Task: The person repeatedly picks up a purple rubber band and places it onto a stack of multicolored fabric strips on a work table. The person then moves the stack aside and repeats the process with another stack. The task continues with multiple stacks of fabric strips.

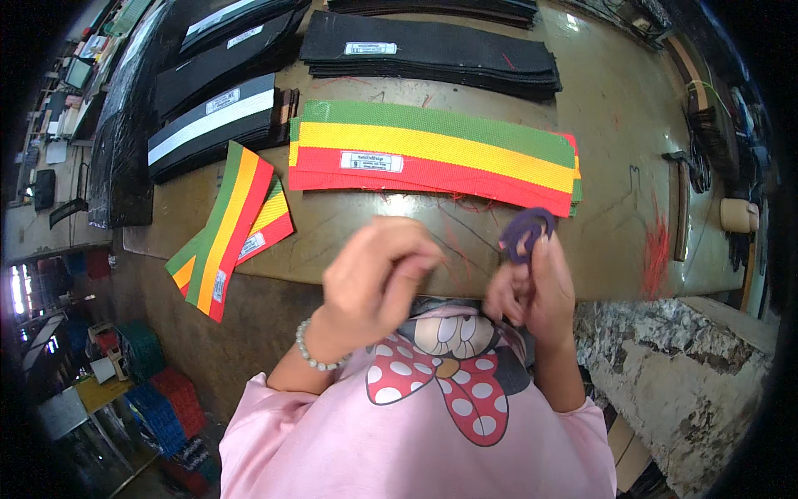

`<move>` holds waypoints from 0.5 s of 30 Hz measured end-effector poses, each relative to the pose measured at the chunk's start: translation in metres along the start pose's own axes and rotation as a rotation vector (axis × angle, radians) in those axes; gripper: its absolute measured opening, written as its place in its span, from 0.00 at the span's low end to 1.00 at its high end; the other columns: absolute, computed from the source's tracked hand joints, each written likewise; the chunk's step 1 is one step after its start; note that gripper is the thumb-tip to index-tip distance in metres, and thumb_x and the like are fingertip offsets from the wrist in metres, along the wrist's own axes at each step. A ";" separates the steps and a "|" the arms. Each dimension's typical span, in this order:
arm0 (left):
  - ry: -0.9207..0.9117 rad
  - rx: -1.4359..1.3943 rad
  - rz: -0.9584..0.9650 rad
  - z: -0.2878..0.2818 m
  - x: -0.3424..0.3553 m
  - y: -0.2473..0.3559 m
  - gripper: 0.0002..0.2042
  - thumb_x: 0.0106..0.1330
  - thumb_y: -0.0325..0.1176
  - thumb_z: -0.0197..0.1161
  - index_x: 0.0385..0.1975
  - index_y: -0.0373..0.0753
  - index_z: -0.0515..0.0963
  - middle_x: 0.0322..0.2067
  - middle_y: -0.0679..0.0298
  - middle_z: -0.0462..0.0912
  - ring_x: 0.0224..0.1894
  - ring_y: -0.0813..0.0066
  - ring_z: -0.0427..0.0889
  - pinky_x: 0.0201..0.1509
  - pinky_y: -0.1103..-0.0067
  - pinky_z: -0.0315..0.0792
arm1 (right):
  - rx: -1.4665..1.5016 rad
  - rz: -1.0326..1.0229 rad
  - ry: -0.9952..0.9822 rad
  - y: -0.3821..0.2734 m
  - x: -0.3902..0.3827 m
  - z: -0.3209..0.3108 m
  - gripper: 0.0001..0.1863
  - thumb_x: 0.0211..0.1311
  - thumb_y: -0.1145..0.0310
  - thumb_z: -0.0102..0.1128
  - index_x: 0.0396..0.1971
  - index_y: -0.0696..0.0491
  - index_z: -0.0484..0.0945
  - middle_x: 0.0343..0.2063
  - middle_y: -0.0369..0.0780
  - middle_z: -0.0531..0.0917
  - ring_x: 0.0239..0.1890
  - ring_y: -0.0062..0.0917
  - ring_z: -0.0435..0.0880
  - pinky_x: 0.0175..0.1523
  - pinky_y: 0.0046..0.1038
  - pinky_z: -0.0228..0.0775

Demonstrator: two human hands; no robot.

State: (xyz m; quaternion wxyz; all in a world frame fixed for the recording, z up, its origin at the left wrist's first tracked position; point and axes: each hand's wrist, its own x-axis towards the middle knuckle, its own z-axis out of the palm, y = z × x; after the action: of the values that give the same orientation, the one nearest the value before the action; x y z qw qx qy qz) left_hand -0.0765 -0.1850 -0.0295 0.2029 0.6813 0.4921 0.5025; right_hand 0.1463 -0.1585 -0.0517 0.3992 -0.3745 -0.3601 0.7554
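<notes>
My left hand (376,274) is raised over the near part of the table, its fingers curled together; whatever they may hold is hidden. A small purple looped tool (524,233), perhaps scissors or snips, is gripped in my right hand (532,291). Above both hands lies a stack of green, yellow and red striped strips (434,137) with a white label and loose red threads along its edge. To the left, striped strips (220,241) lie crossed over one another.
Stacks of black strips (432,62) line the back, and more with white stripes (212,133) sit left. Red threads (655,258) lie on the table (615,150) at right, near a beige container (738,214). A rough wall (665,366) is below right; folded coloured goods (166,399) are lower left.
</notes>
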 end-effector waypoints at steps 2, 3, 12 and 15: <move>0.132 0.144 -0.091 -0.012 -0.002 -0.013 0.05 0.63 0.17 0.61 0.37 0.31 0.77 0.33 0.56 0.80 0.33 0.64 0.81 0.38 0.75 0.75 | 0.131 -0.027 -0.025 0.002 -0.005 -0.010 0.18 0.81 0.54 0.35 0.52 0.54 0.65 0.16 0.34 0.72 0.13 0.11 0.62 0.18 0.15 0.47; 0.205 0.187 -0.175 -0.018 -0.003 -0.018 0.04 0.65 0.18 0.61 0.37 0.31 0.77 0.33 0.57 0.80 0.33 0.65 0.80 0.38 0.75 0.75 | 0.169 -0.123 0.034 0.000 -0.003 -0.014 0.18 0.81 0.55 0.35 0.51 0.54 0.67 0.15 0.32 0.68 0.13 0.11 0.59 0.19 0.16 0.45; 0.323 0.412 -0.445 -0.040 -0.002 -0.053 0.08 0.66 0.30 0.68 0.39 0.32 0.84 0.34 0.62 0.85 0.30 0.80 0.79 0.35 0.81 0.74 | -0.272 -0.336 0.401 -0.024 0.041 0.024 0.12 0.79 0.62 0.47 0.46 0.55 0.74 0.24 0.33 0.76 0.20 0.11 0.69 0.25 0.16 0.60; 0.286 0.388 -0.421 -0.033 0.005 -0.050 0.10 0.59 0.28 0.74 0.37 0.31 0.85 0.31 0.60 0.83 0.26 0.76 0.80 0.30 0.79 0.75 | -0.701 -0.536 0.081 -0.010 0.075 0.060 0.09 0.75 0.69 0.52 0.41 0.61 0.75 0.34 0.45 0.82 0.33 0.30 0.82 0.40 0.27 0.74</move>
State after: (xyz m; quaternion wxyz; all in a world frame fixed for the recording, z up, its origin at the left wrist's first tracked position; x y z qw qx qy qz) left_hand -0.1290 -0.1660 -0.0521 0.0977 0.5128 0.7325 0.4369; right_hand 0.0687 -0.1038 -0.0362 0.4435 -0.4099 -0.6632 0.4421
